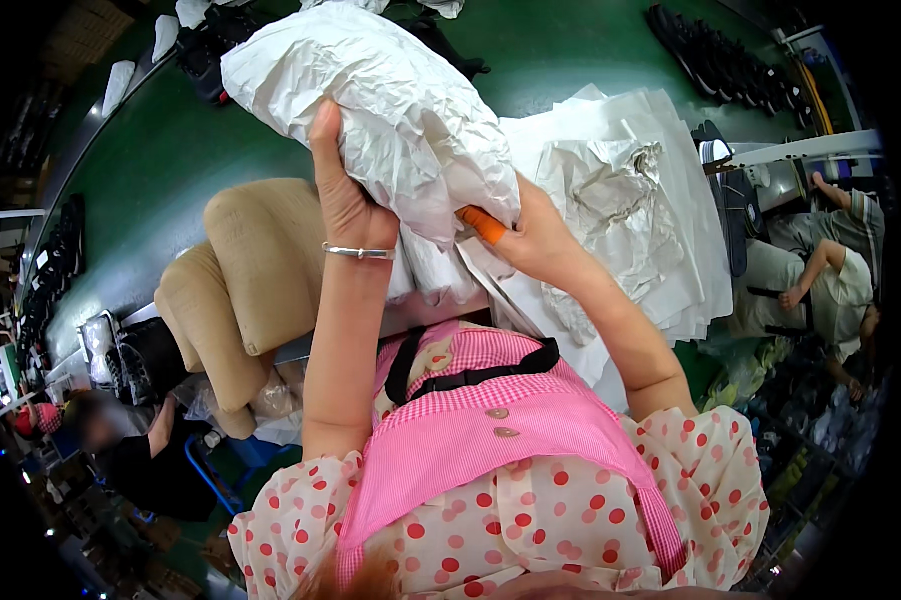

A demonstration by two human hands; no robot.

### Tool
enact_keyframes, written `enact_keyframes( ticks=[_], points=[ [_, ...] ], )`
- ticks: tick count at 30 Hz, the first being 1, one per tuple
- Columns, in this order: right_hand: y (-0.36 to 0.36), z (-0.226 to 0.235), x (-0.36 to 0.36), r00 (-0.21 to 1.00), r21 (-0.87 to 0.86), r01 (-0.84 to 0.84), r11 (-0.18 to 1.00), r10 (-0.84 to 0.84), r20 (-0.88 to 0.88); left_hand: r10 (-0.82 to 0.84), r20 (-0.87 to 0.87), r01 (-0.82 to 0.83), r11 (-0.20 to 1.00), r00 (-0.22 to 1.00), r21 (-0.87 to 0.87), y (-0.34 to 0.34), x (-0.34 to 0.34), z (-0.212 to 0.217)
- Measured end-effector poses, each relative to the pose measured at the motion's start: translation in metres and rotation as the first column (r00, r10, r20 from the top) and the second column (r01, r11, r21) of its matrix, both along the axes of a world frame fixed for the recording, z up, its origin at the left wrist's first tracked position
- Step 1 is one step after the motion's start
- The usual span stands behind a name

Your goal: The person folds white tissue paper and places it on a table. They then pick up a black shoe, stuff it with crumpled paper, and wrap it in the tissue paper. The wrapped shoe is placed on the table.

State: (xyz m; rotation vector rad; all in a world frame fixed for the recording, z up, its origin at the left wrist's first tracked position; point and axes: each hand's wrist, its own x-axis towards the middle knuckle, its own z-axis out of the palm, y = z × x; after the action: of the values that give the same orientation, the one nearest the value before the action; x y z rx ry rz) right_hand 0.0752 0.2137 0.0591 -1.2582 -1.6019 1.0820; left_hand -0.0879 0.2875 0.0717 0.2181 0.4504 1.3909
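A large, elongated bundle of crumpled white paper (370, 110) is held up in front of me over the green table. My left hand (355, 200) grips its near left side, thumb up along the paper and a silver bangle on the wrist. At the bundle's right end, my right hand (530, 235) is closed on the paper, with an orange cover on the thumb. What the paper may contain is hidden. Beside my right hand, a crumpled sheet (610, 190) lies on a stack of flat white paper sheets (705, 260).
Tan rounded cushion-like pieces (265, 260) sit left of my left forearm. Black shoes (720, 60) stand in a row at the far right of the green table (170, 160). Other people (820, 270) are at the right and lower left. Dark items lie behind the bundle.
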Motion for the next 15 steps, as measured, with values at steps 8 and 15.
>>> enact_keyframes(
  ticks=[8,15],
  points=[
    [-0.004,-0.001,-0.018,0.937,-0.228,0.066,0.971,-0.139,-0.32,0.044,-0.01,-0.044,0.999,0.999,0.021,0.006,0.009,0.001],
    [-0.008,0.014,-0.019,0.977,-0.002,0.066,0.998,-0.064,0.204,0.02,-0.152,-0.009,0.997,0.988,0.073,0.008,0.003,0.01]
  ],
)
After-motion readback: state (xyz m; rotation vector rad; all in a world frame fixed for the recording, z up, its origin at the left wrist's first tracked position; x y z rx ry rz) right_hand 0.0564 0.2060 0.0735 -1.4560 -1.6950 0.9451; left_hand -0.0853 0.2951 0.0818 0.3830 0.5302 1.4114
